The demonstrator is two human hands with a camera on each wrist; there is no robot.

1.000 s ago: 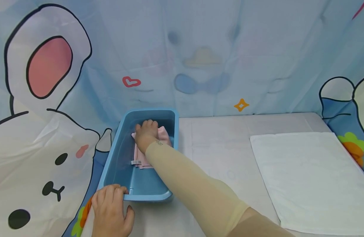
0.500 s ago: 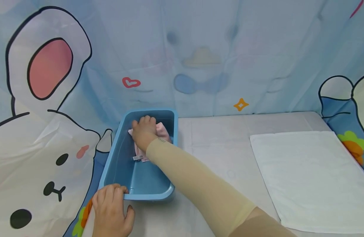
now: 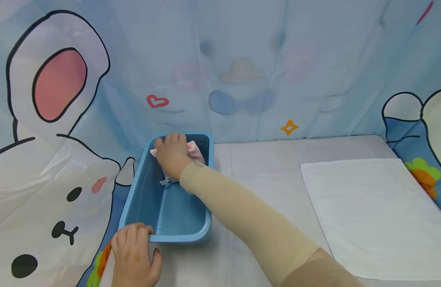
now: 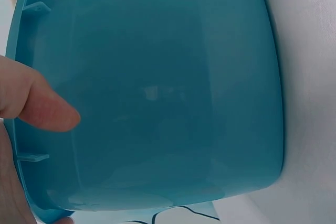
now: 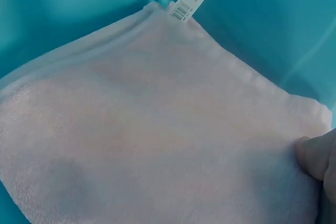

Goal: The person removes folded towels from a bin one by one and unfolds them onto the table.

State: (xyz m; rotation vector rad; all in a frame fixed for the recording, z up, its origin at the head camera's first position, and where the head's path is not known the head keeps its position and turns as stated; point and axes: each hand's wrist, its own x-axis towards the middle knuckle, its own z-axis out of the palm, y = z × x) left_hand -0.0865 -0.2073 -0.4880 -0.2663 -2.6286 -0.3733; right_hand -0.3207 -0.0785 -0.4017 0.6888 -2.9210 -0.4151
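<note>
A blue plastic tub (image 3: 181, 238) stands on the left part of the table. Inside it, toward the far end, is a folded pink towel (image 3: 196, 152). My right hand (image 3: 173, 156) reaches into the tub from above and grips the towel; much of the towel lies hidden under the hand. In the right wrist view the thumb (image 5: 315, 157) presses on the towel's edge, and a white label (image 5: 192, 0) sticks out from a corner. My left hand (image 3: 134, 253) holds the near left corner of the tub, fingers over the rim and thumb (image 4: 50, 109) against its outer wall.
A white cloth (image 3: 374, 219) lies flat on the right side of the white-covered table (image 3: 259, 175). Behind the table hangs a blue printed curtain (image 3: 313, 79), and a cartoon-printed sheet (image 3: 55, 191) covers the left side, close to the tub.
My right hand has risen and shifted slightly away toward the tub's far end, drawing the pink towel with it. The left hand has stayed on the rim.
</note>
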